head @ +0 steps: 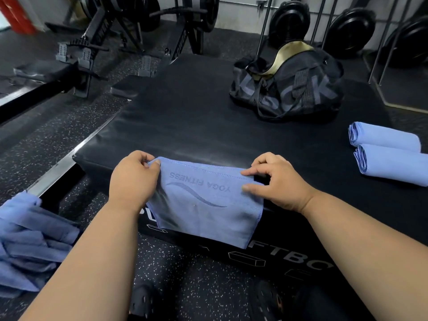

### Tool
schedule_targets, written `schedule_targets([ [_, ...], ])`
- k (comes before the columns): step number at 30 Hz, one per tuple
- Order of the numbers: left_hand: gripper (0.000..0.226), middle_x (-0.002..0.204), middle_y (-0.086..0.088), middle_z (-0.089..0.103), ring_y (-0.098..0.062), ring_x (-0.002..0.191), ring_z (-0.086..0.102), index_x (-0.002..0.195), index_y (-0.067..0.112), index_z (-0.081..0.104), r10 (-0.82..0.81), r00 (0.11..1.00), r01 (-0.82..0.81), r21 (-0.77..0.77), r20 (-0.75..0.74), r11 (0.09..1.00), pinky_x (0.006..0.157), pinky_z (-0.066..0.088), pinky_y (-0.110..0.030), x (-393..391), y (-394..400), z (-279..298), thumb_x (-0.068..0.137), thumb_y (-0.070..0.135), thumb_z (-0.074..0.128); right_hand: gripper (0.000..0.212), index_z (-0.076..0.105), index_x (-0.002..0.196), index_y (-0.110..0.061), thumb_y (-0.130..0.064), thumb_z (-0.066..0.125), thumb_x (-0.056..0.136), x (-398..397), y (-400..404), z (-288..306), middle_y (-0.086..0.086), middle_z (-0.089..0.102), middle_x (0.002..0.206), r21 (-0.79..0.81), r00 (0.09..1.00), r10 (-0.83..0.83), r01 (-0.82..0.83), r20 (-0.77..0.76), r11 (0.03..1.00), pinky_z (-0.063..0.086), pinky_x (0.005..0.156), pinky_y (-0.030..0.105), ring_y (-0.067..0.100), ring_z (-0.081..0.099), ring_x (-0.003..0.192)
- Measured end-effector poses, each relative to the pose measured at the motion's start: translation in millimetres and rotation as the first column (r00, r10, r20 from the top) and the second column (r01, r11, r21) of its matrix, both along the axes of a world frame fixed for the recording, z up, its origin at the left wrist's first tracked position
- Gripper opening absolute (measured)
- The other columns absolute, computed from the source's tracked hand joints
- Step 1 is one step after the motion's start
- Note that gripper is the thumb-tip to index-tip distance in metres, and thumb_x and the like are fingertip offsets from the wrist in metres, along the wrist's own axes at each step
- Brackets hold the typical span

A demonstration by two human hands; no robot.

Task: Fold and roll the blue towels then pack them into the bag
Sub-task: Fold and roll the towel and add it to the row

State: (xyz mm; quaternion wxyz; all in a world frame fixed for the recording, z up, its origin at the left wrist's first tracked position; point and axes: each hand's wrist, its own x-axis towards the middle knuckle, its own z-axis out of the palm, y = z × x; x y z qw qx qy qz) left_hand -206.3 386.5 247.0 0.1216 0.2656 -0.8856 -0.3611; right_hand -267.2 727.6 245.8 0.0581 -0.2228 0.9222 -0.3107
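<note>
A blue towel (206, 205) with "YOGA FITNESS" printed on it hangs over the front edge of a black padded box (196, 117). My left hand (133, 179) pinches its upper left corner. My right hand (275, 179) pinches the upper right edge with thumb and fingers. Two rolled blue towels (389, 154) lie side by side on the box at the right. A black duffel bag (287, 89) with a gold-lined opening sits at the back of the box, open at the top.
A heap of loose blue towels (30, 246) lies at the lower left. Rowing machines (104, 47) stand at the back left, weight plates (289, 19) on racks at the back right. The floor is speckled black rubber (46, 135).
</note>
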Motion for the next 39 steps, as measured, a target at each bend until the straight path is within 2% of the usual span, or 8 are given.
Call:
schedule_targets([
  [5, 0.027, 0.095, 0.010, 0.070, -0.018, 0.093, 0.064, 0.121, 0.028, 0.068, -0.038, 0.999, 0.038, -0.023, 0.020, 0.999, 0.082, 0.043, -0.031, 0.3, -6.6, 1.0, 0.097, 0.038, 0.063, 0.017, 0.072, 0.083, -0.043, -0.051, 0.086, 0.078, 1.9, -1.9, -3.0, -0.026, 0.055, 0.112, -0.025, 0.998, -0.047, 0.046, -0.033, 0.999, 0.033, 0.106, 0.030, -0.004, 0.043, 0.111],
  [11, 0.010, 0.080, 0.008, 0.070, -0.012, 0.075, 0.066, 0.090, 0.025, 0.068, -0.071, 0.997, 0.071, -0.013, -0.008, 0.997, 0.064, 0.044, -0.029, 0.1, -11.8, 1.1, 0.093, 0.035, 0.070, 0.021, 0.066, 0.075, -0.034, -0.041, 0.084, 0.084, 7.1, -7.6, 2.6, -0.022, 0.056, 0.110, 0.029, 0.998, -0.068, 0.068, -0.016, 0.997, 0.030, 0.106, 0.031, -0.001, 0.044, 0.111],
  [18, 0.018, 0.089, 0.007, 0.067, -0.011, 0.078, 0.062, 0.083, 0.026, 0.060, -0.133, 0.991, 0.131, -0.034, -0.033, 0.991, 0.067, 0.043, -0.032, 0.6, -20.3, -2.9, 0.095, 0.035, 0.071, 0.024, 0.060, 0.074, -0.034, -0.025, 0.081, 0.080, 14.6, -25.7, 14.4, -0.019, 0.060, 0.086, 0.046, 0.936, -0.085, 0.107, -0.341, 0.993, 0.036, 0.085, 0.033, 0.007, 0.049, 0.088],
  [21, 0.019, 0.082, 0.007, 0.066, -0.013, 0.076, 0.061, 0.084, 0.025, 0.058, -0.133, 0.989, 0.134, 0.001, -0.065, 0.991, 0.065, 0.044, -0.030, 4.4, -23.8, -2.1, 0.097, 0.033, 0.069, 0.018, 0.063, 0.081, -0.031, -0.025, 0.078, 0.087, 12.2, -32.9, 18.9, -0.016, 0.066, 0.081, -0.086, 0.982, -0.074, 0.060, -0.174, 0.995, 0.047, 0.078, 0.027, 0.009, 0.060, 0.083],
  [25, 0.017, 0.081, 0.007, 0.067, -0.014, 0.074, 0.062, 0.085, 0.025, 0.059, -0.131, 0.984, 0.141, 0.077, -0.120, 0.987, 0.070, 0.050, -0.034, 9.1, -28.3, -3.8, 0.098, 0.031, 0.069, 0.013, 0.066, 0.084, -0.028, -0.026, 0.076, 0.092, 5.6, -39.1, 12.3, -0.014, 0.069, 0.083, -0.177, 0.982, -0.180, 0.188, 0.059, 0.966, 0.051, 0.075, 0.027, 0.010, 0.063, 0.078],
  [28, 0.009, 0.086, 0.008, 0.068, -0.006, 0.075, 0.061, 0.092, 0.028, 0.063, -0.117, 0.982, 0.139, 0.150, -0.146, 0.979, 0.072, 0.050, -0.028, 12.0, -34.9, -3.7, 0.099, 0.030, 0.068, 0.011, 0.068, 0.086, -0.031, -0.028, 0.076, 0.092, -1.0, -41.6, 12.5, -0.015, 0.071, 0.086, -0.144, 0.981, -0.177, 0.187, 0.084, 0.972, 0.051, 0.079, 0.026, 0.007, 0.065, 0.082],
  [34, 0.007, 0.092, 0.013, 0.070, -0.003, 0.085, 0.065, 0.103, 0.034, 0.069, -0.152, 0.986, 0.158, 0.105, -0.063, 0.982, 0.072, 0.045, -0.019, 13.7, -52.3, -3.5, 0.101, 0.028, 0.066, 0.010, 0.069, 0.098, -0.043, -0.038, 0.076, 0.092, -5.8, -48.7, 14.2, -0.017, 0.071, 0.092, -0.041, 0.978, -0.186, 0.190, 0.099, 0.981, 0.055, 0.087, 0.034, 0.005, 0.066, 0.088],
  [39, 0.018, 0.095, 0.015, 0.069, 0.000, 0.088, 0.063, 0.118, 0.031, 0.072, -0.142, 0.990, 0.143, 0.010, -0.025, 0.990, 0.083, 0.045, -0.027, 11.8, -60.7, -3.8, 0.101, 0.029, 0.066, 0.012, 0.070, 0.091, -0.040, -0.045, 0.081, 0.087, -8.9, -53.7, 15.1, -0.016, 0.072, 0.089, -0.002, 0.966, -0.247, 0.248, 0.077, 0.969, 0.056, 0.085, 0.034, 0.004, 0.066, 0.086],
])
